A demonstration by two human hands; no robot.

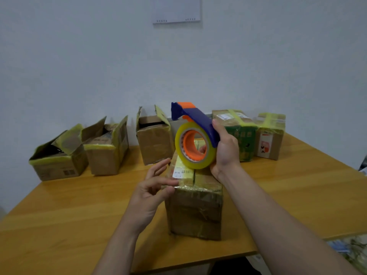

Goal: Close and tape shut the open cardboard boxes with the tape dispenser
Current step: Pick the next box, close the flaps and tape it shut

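Observation:
A closed cardboard box (195, 207) wrapped in old yellowish tape stands on the wooden table (79, 205) in front of me. My right hand (225, 149) grips the blue and orange tape dispenser (195, 135), holding it tilted above the box's top. The roll of clear yellowish tape hangs just over the box lid. My left hand (153, 187) touches the box's near left top edge, thumb and fingers lightly bent at the corner. Three open boxes (59, 155) (108, 147) (154, 137) stand at the back left, flaps up.
Two taped boxes (236, 133) (270, 135) stand at the back right by the wall. A paper sheet (176, 9) hangs on the white wall. The table's front edge runs near my arms; clutter (349, 253) lies below at the right.

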